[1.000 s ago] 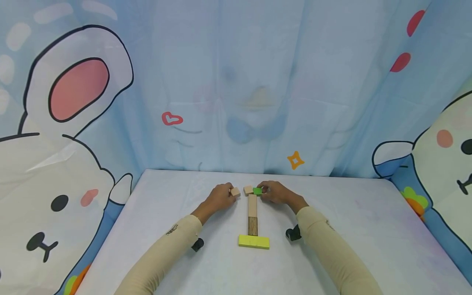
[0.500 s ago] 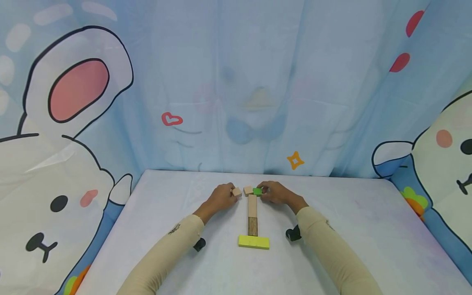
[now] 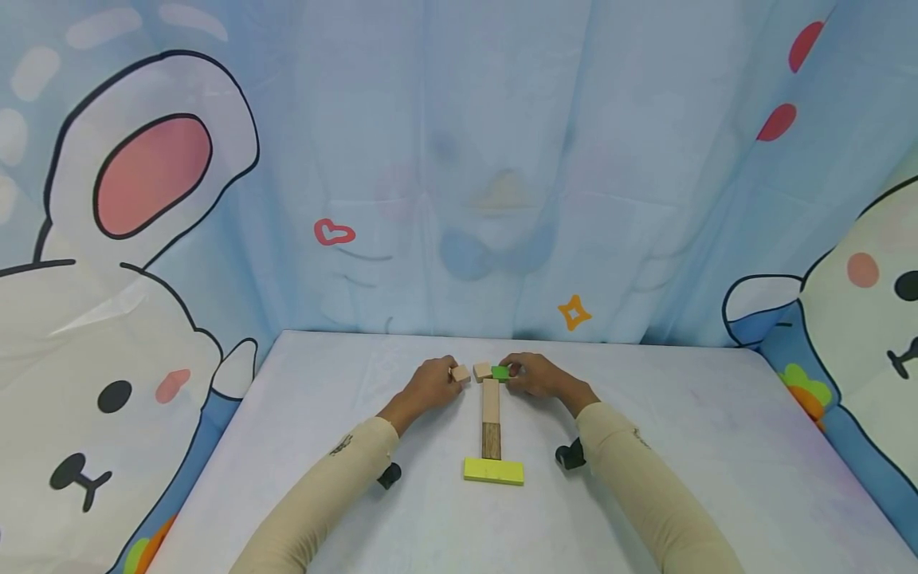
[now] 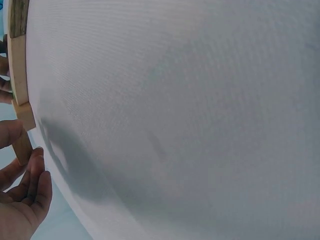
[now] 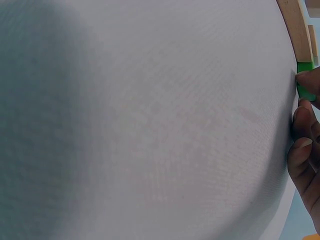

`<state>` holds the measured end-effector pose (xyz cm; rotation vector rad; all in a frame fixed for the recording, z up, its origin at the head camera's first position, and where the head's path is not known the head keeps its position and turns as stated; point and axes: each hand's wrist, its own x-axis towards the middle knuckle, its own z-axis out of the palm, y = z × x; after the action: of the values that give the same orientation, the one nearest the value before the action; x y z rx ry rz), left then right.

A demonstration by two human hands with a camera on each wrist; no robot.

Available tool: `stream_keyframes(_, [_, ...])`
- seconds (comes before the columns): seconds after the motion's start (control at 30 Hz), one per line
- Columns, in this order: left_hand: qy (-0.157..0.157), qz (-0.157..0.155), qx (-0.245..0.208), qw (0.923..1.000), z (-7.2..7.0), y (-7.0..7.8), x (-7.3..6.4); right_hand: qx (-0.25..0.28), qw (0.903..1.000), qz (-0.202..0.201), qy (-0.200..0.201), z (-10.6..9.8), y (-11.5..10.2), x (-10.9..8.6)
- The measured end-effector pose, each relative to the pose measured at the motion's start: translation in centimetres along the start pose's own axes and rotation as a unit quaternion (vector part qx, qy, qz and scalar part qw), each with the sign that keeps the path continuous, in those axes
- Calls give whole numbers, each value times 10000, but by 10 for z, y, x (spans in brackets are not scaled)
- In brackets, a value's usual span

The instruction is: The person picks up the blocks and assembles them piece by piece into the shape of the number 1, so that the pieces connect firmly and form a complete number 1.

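My left hand [image 3: 433, 384] pinches a small plain wooden block [image 3: 460, 374] between thumb and fingers, and the left wrist view shows this block [image 4: 22, 148] too. Just right of it, and apart from it in the head view, lies a second small wooden block [image 3: 482, 371]. That one meets a green block [image 3: 500, 372], which my right hand [image 3: 534, 375] holds by its right end. Below these two, a longer pale wooden block [image 3: 491, 401] runs toward me. A dark-grained wooden block [image 3: 491, 441] continues the line, ending at a yellow block [image 3: 494, 471] laid crosswise.
The blocks lie on a white-covered table [image 3: 645, 446]. A light blue curtain [image 3: 502, 159] with cartoon prints hangs behind its far edge. A dark wrist camera [image 3: 570, 454] juts from under the right sleeve, and another [image 3: 390, 476] from the left.
My left hand has shifted slightly to the right with its wooden block, narrowing the gap to the second small block. The right hand and the other blocks stay in place.
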<state>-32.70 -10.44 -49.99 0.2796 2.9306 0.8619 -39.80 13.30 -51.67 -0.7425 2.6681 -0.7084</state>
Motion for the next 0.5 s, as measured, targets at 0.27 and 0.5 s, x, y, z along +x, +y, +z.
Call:
stream_keyframes(0.27, [2,-102,0,9999,1,-2,2,128,9998,143,-28,0,-1,0])
stream_keyframes(0.5, [19,-50,14,10000,2,-2,4,106,9995,292,-61,4,3,2])
